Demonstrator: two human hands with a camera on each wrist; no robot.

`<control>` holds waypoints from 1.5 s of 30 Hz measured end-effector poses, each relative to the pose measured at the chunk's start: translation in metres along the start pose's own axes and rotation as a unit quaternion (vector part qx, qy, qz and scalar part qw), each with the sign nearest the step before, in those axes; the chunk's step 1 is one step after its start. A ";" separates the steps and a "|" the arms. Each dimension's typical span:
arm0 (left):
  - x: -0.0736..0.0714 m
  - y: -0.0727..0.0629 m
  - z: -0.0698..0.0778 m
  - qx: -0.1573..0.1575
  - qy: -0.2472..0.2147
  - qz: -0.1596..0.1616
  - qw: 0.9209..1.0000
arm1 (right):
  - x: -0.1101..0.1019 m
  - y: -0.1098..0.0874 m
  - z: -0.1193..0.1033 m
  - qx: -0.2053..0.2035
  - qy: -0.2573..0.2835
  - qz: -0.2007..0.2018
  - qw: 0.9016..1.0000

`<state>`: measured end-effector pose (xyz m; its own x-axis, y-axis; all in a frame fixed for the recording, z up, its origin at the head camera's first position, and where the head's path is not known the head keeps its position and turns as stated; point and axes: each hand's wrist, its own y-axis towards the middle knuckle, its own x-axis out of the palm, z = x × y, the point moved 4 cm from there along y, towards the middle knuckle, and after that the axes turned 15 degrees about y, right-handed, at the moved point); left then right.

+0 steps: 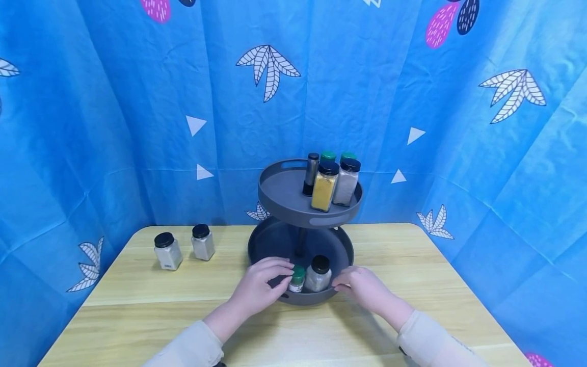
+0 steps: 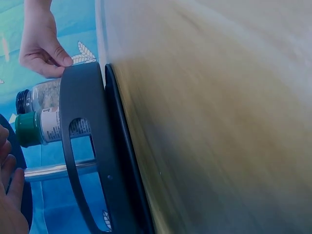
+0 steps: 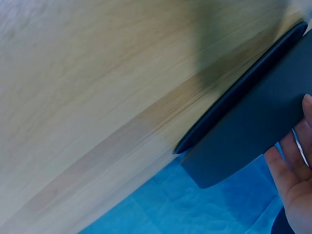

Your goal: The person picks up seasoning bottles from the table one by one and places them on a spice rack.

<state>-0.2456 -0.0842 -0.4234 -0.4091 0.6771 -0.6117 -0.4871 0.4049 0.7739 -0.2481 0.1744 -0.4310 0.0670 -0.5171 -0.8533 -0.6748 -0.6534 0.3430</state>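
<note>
A dark grey two-tier round tray (image 1: 270, 298) stands on the table. Its lower tier holds a small green-capped spice jar (image 1: 297, 279) beside a clear black-capped jar (image 1: 317, 278), both near the front. My left hand (image 1: 259, 284) hovers over the lower rim, thumb and fingers apart, fingertips close beside the green cap; whether they touch it is unclear. At the right of the lower tier, my right hand (image 1: 362, 288) pinches the rim. In the right wrist view its thumb lies on the outer tray wall (image 3: 243, 126) and the fingers reach over the edge.
On the upper tier stand a yellow-filled jar (image 1: 323, 188), a grey-filled jar (image 1: 346, 184), a slim dark bottle (image 1: 311, 176) and two green-capped jars behind. Two black-capped white jars (image 1: 168, 252) (image 1: 203, 243) stand at the table's left. A blue curtain (image 1: 220, 102) surrounds the table.
</note>
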 end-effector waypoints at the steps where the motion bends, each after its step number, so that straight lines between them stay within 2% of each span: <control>1: -0.001 0.000 -0.001 0.002 -0.001 0.003 1.000 | 0.000 0.000 0.000 0.000 0.001 0.000 1.000; 4: -0.005 -0.001 -0.004 0.001 0.004 0.011 1.000 | 0.001 0.000 0.000 0.000 0.002 -0.001 1.000; 10: -0.016 -0.004 -0.012 -0.024 0.014 0.017 0.999 | 0.000 0.001 0.000 -0.005 -0.001 0.003 1.000; 17: -0.026 -0.006 -0.021 -0.019 0.024 0.036 0.999 | -0.001 0.000 0.000 0.002 0.002 -0.003 1.000; 31: -0.042 -0.012 -0.036 -0.044 0.045 0.050 0.997 | -0.002 0.000 0.000 -0.004 -0.005 0.002 1.000; 37: -0.052 -0.014 -0.047 -0.051 0.069 0.072 0.994 | -0.002 0.000 0.001 -0.004 -0.005 0.002 1.000; 45: -0.061 -0.016 -0.063 -0.078 0.083 0.093 0.989 | -0.001 0.000 0.002 -0.006 -0.003 0.001 1.000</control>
<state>-0.2618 -0.1711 -0.4083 -0.6175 0.6152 -0.4901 -0.4998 0.1742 0.8484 -0.2495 0.1765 -0.4306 0.0612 -0.5163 -0.8542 -0.6661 -0.6585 0.3503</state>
